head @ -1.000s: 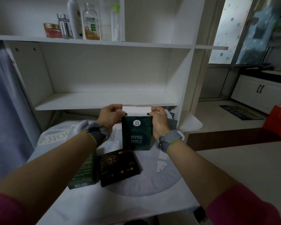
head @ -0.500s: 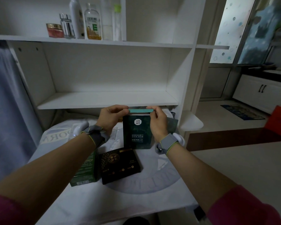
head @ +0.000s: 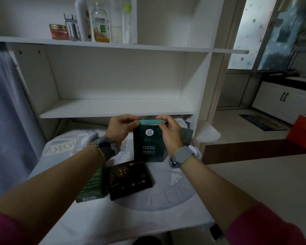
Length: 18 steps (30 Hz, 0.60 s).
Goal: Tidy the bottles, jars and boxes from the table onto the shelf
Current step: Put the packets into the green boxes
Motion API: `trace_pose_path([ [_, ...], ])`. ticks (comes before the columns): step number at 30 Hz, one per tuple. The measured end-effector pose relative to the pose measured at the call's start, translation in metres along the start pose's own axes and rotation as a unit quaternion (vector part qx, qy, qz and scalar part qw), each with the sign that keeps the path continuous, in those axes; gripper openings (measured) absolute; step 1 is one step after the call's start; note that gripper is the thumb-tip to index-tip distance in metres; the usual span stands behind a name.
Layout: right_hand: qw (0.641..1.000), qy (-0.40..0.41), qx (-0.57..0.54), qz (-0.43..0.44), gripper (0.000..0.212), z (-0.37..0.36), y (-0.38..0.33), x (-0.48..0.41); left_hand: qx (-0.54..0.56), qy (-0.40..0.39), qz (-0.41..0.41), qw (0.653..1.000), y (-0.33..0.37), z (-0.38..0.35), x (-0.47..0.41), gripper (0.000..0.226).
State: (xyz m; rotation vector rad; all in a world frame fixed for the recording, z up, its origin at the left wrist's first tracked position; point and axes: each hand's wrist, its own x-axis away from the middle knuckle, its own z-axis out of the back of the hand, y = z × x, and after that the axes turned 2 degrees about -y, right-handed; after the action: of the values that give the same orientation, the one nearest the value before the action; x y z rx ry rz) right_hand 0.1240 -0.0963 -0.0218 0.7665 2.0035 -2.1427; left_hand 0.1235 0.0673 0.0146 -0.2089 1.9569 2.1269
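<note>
Left hand (head: 119, 130), right hand (head: 170, 137): fingers pinch top corners of green box (head: 148, 145), upright between them, over table (head: 148, 218). Step, likely: carrying box up. Next: raise past shelf board (head: 113, 107) edge just above hands, set down.

On the upper shelf (head: 166, 47), bottles (head: 101, 23) and a jar (head: 58, 31) are crowding the left half; the lower shelf (head: 113, 107) is lying open edge to edge.
</note>
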Motion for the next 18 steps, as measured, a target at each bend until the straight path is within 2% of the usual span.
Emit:
trace_pose_path([
  [6,1.0,-0.011,-0.004,0.023,0.028,0.003,0.002,0.002,0.006,-0.002,0.0,1.0,-0.004,0.002,-0.003,0.025],
  [10,0.997,-0.029,0.03,0.066,0.017,0.006,0.007,0.004,0.003,-0.008,-0.004,1.0,-0.005,0.004,-0.004,0.025],
  [18,0.987,-0.044,0.097,0.117,0.015,0.01,0.012,-0.003,0.002,-0.014,-0.007,1.0,-0.006,0.005,-0.005,0.024],
])
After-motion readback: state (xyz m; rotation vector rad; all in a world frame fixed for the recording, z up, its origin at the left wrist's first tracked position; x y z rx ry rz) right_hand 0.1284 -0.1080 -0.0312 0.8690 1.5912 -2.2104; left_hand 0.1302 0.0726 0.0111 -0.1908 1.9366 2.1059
